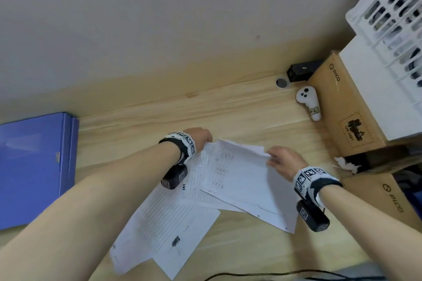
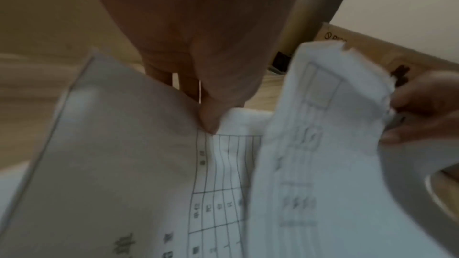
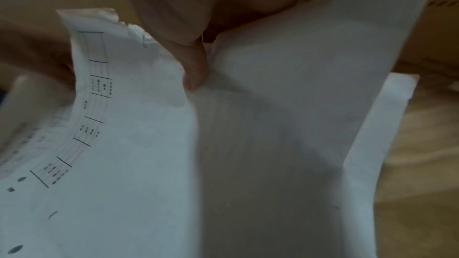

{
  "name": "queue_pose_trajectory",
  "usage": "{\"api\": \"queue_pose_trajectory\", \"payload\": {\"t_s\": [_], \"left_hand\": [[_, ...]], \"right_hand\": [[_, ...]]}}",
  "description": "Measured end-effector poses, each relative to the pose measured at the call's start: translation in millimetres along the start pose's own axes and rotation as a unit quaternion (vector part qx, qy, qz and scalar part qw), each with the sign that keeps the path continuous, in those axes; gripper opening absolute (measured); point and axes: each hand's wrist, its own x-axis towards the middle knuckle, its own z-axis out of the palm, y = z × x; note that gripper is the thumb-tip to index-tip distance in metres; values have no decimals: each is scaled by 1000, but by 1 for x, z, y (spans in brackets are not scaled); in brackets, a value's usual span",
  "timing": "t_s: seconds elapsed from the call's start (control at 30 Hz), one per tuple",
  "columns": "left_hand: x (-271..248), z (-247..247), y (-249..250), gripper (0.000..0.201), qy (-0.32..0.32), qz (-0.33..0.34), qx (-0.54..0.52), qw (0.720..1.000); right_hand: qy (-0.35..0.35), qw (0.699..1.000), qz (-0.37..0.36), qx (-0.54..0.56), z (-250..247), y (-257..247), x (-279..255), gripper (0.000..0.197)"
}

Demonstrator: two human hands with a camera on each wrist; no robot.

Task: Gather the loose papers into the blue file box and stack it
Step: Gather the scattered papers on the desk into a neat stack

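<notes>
Gathering step in hand, by the look of it. Left hand (image 1: 200,137) pinching the far left corner of the loose papers (image 1: 237,173), right hand (image 1: 284,162) pinching their far right edge, sheets sagging between. More sheets (image 1: 164,223) lying fanned on the desk (image 1: 228,109) below and nearer than both hands. Blue file box (image 1: 34,166) well left of the left hand, closed. Next, probably: squaring the lifted sheets, collecting the rest, then carrying all leftward.
</notes>
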Motion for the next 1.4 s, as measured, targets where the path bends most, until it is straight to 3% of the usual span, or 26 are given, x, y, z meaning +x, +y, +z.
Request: {"api": "queue_pose_trajectory", "payload": {"t_s": [0.1,0.23,0.4,0.53,0.63,0.7,0.8,0.9,1.0,1.1,1.23,1.4], "left_hand": [[19,10,15,30,-15,29,-60,998],[34,21,19,41,-12,50,-115,992],[41,23,18,31,18,74,-180,981],[33,27,8,45,176,16,-211,961],[23,29,-3,52,303,-35,-237,923],[16,31,-9,50,326,-97,-268,901],[7,38,-16,43,292,-165,-296,894],[-3,52,-18,53,197,-142,-246,938],[-8,66,-18,64,132,-117,-124,977],[-9,72,-21,68,132,-99,-75,983],[-11,73,-24,59,140,-73,-91,983],[-14,71,-20,62,114,-77,-143,980]], "right_hand": [[12,998,-47,-42,13,-11,7,7],[60,991,-99,-71,24,-12,19,6],[-41,999,-18,12,29,-15,34,20],[-7,993,68,99,28,-10,41,23],[39,977,146,151,23,-12,50,20],[71,966,182,171,24,-18,57,22],[109,947,221,207,30,-29,62,21],[109,941,229,226,37,-39,59,21],[112,936,234,239,40,-42,54,20],[129,926,242,260,38,-37,52,24],[173,900,247,314,31,-28,59,32],[178,903,241,307,28,-34,67,37]]}}
